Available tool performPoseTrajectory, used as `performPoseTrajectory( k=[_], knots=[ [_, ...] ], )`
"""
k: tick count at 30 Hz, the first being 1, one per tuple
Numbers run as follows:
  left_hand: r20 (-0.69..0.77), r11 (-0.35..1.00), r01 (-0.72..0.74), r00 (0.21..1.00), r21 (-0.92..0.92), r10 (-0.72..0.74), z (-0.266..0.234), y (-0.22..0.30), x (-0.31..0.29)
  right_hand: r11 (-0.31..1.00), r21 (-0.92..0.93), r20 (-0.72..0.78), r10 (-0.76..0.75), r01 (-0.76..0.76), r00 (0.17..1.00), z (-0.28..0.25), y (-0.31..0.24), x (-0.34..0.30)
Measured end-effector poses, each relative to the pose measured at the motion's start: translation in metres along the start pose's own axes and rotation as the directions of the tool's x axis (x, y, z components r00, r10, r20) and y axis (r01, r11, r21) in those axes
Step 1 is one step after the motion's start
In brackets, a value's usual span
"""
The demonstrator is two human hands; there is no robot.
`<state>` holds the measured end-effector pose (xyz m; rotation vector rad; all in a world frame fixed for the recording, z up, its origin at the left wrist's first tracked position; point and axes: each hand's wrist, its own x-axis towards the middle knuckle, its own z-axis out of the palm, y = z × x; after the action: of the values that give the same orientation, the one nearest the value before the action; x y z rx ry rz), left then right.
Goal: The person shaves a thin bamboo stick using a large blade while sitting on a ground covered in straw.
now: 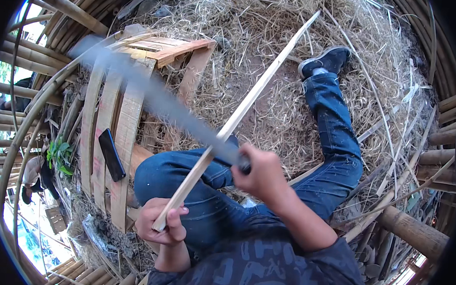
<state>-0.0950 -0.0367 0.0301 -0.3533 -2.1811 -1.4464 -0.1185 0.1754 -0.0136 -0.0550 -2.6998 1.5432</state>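
My left hand is closed around the lower end of a long pale strip of split bamboo. The strip slants away over my bent knee to the far right, and its far tip is over the shavings. In my right hand is the handle of a machete. Its long grey blade points to the far left, smeared by motion. Near its handle end the blade crosses the strip; whether it cuts in or only touches, I cannot tell.
On my left stands a slatted wooden crate with a dark phone on it. Curly shavings cover the ground around my outstretched leg. Bamboo rails enclose the left side; a thick bamboo pole lies at right.
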Motion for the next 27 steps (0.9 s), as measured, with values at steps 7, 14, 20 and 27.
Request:
performPoseTrajectory(
  k=[7, 14, 20, 27],
  knots=[
    [0.058, 0.974, 0.152, 0.988, -0.169, -0.144, -0.017, 0.003, 0.003, 0.972, -0.177, 0.113, -0.136, 0.155, 0.984, -0.005, -0.023, 0.012],
    [0.111, 0.935, 0.105, 0.991, -0.338, -0.071, -0.011, 0.006, 0.013, 0.985, -0.138, -0.137, 0.084, -0.103, 0.987, -0.003, 0.033, 0.013],
    [0.145, 0.974, -0.010, 0.989, -0.226, 0.043, -0.012, 0.001, 0.014, 0.920, -0.096, -0.336, 0.330, -0.380, 0.882, -0.037, 0.111, 0.038],
    [0.190, 0.929, -0.147, 0.957, -0.340, 0.221, -0.005, 0.000, 0.019, 0.977, -0.117, -0.209, 0.151, -0.178, 0.966, -0.049, 0.054, 0.007]
  ],
)
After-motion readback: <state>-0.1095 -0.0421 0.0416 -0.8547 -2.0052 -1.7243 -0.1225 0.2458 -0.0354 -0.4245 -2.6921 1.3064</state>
